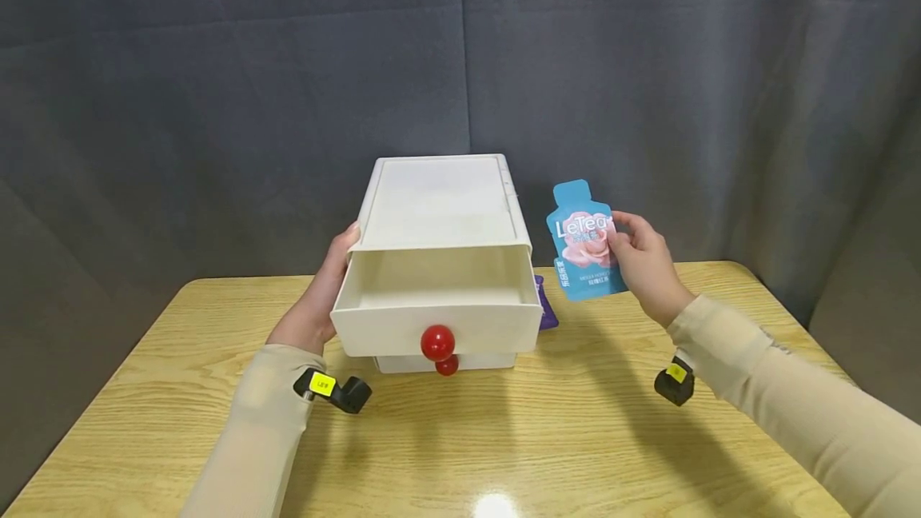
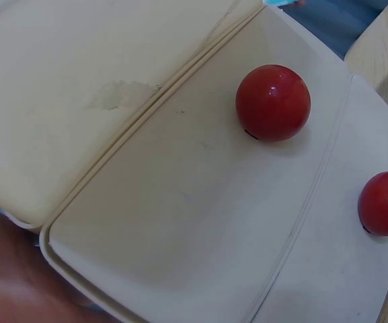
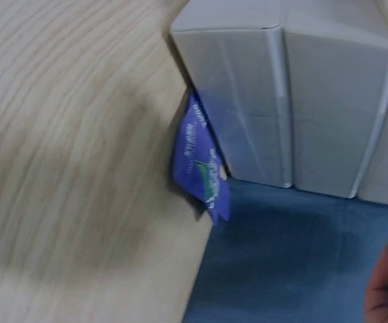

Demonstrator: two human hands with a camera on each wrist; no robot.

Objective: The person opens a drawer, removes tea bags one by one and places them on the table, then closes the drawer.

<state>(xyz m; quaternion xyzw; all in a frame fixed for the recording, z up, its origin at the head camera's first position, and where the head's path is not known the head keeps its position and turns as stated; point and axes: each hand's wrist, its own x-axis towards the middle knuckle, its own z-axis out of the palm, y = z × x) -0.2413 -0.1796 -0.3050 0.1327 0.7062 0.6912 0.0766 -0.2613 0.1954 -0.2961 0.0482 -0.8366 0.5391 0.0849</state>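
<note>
A white drawer unit (image 1: 439, 198) stands on the table, its upper drawer (image 1: 403, 330) pulled partway out and its inside visible. Round red knobs (image 2: 273, 102) sit on the drawer fronts. My left hand (image 1: 316, 294) lies along the unit's left side, its fingers partly hidden behind it. Up to the right of the unit, my right hand (image 1: 647, 266) pinches a blue sachet (image 1: 576, 286) between thumb and fingers by its right edge. The sachet bears a pink rose and the word LeTea, and is held above the table.
A purple sachet (image 3: 200, 161) lies on the table against the unit's right side, partly hidden in the head view. The lower drawer (image 1: 406, 364) is under the upper one. A dark grey curtain (image 1: 288, 102) hangs behind the wooden table (image 1: 216, 318).
</note>
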